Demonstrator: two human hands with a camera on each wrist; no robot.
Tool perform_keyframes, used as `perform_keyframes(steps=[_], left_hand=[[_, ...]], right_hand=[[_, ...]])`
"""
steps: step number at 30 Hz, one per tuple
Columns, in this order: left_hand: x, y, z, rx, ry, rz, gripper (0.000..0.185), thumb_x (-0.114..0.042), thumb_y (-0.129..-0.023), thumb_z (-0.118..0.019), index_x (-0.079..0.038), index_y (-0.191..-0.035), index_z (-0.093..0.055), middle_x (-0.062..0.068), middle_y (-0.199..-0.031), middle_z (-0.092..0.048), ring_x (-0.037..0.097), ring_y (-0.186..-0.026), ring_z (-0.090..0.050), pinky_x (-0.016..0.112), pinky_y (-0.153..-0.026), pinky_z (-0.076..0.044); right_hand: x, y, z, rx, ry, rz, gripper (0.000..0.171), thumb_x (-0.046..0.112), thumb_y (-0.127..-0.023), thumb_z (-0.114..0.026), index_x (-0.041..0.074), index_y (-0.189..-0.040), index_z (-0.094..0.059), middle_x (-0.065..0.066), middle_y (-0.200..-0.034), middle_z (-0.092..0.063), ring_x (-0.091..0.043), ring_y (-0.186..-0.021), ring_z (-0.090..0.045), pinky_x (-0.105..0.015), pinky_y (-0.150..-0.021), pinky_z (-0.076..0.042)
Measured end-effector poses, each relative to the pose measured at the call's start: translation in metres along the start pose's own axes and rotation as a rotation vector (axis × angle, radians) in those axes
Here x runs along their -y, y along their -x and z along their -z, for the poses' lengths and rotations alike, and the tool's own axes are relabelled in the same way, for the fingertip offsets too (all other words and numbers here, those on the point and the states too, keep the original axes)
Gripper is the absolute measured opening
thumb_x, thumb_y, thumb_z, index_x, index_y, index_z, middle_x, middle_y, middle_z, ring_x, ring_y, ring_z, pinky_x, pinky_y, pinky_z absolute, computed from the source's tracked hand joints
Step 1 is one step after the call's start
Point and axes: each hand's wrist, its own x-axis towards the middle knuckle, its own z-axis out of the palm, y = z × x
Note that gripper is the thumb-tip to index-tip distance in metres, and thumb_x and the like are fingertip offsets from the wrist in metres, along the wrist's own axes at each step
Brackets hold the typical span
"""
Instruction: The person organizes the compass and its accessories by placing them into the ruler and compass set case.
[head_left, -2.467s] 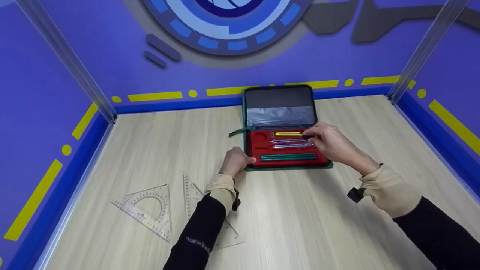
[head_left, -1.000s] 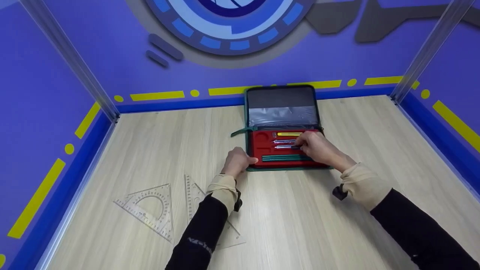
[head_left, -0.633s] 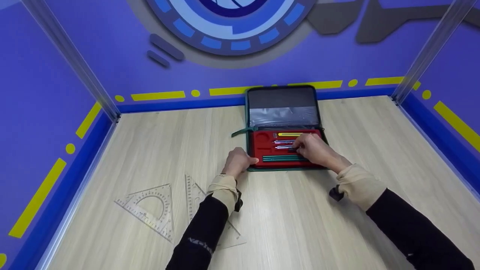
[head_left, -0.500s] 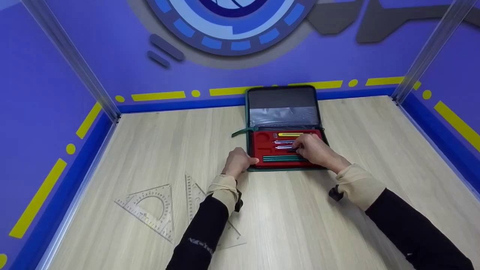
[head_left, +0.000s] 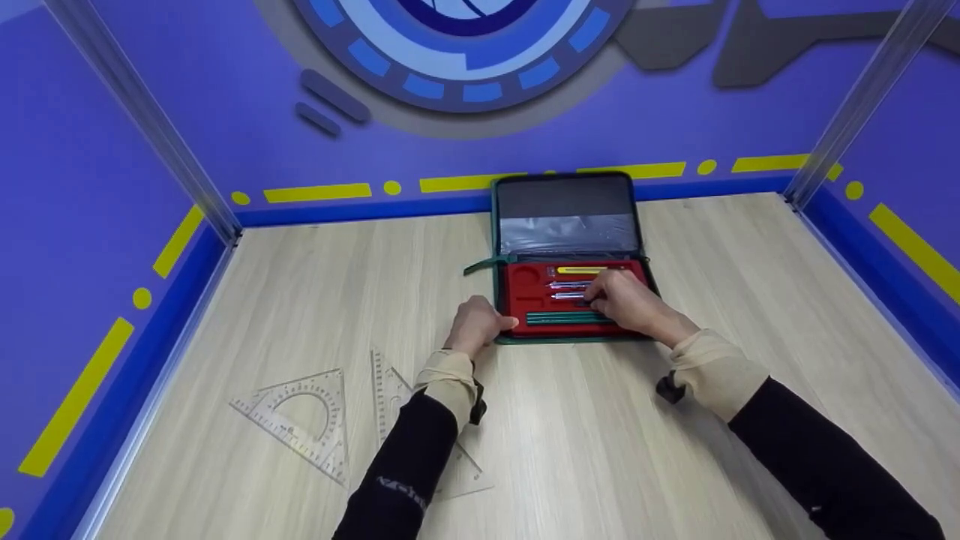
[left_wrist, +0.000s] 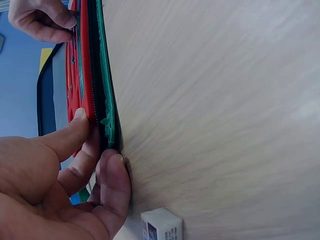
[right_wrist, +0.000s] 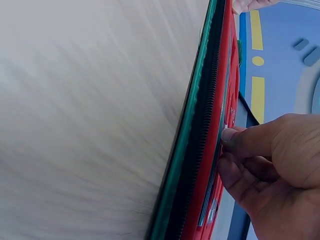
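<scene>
A green zip case [head_left: 566, 196] stands unzipped at the back of the table, its lid leaning up. In its red tray [head_left: 528, 303] lie a yellow strip-like tool [head_left: 581, 270], slim silver instruments [head_left: 568, 285] and green pencils [head_left: 564, 318]. My left hand [head_left: 475, 324] grips the case's near left edge, thumb [left_wrist: 80, 114] on the tray and fingers curled at the side. Over the tray's middle right, my right hand [head_left: 628, 300] pinches a small dark piece, mostly hidden by the fingers; its kind is unclear. In the right wrist view, the thumb [right_wrist: 240, 142] and fingertips meet at the tray.
A clear protractor triangle [head_left: 330, 450] lies at the left front. Beside it, a second clear set square [head_left: 379, 390] is partly under my left forearm. A small white printed box [left_wrist: 162, 225] shows in the left wrist view. A purple wall [head_left: 420, 142] stands behind the case.
My right hand has moved left and slightly nearer, from the tray's right end, where it held a small dark piece, to its middle. Over the last half second it barely shifts. My left hand stays put.
</scene>
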Motion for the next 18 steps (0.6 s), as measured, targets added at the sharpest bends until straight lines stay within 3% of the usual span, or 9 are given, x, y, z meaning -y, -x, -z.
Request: perform_keyframes(steps=[9,18], left_hand=[[0.0,0.0008,-0.0009,0.002,0.01,0.003,0.035,-0.031,-0.092,-0.081,-0.009,-0.074,-0.061,0.001,-0.065,-0.05,0.018,-0.063,-0.048,0.029,-0.056,-0.038],[-0.0002,0.0024,-0.001,-0.01,0.022,0.007,0.035,-0.03,-0.092,-0.08,-0.009,-0.074,-0.059,0.001,-0.067,-0.051,0.018,-0.064,-0.048,0.03,-0.056,-0.039]], right_hand=[[0.0016,0.0023,0.0017,0.035,0.049,0.041,0.017,-0.016,-0.087,-0.069,-0.005,-0.096,-0.08,-0.015,-0.095,-0.076,-0.028,-0.093,-0.071,-0.047,-0.083,-0.059],[0.0026,0.0065,0.0024,0.025,0.142,0.099,0.018,-0.016,-0.087,-0.066,-0.006,-0.095,-0.079,-0.018,-0.097,-0.076,-0.034,-0.095,-0.071,-0.05,-0.087,-0.057]])
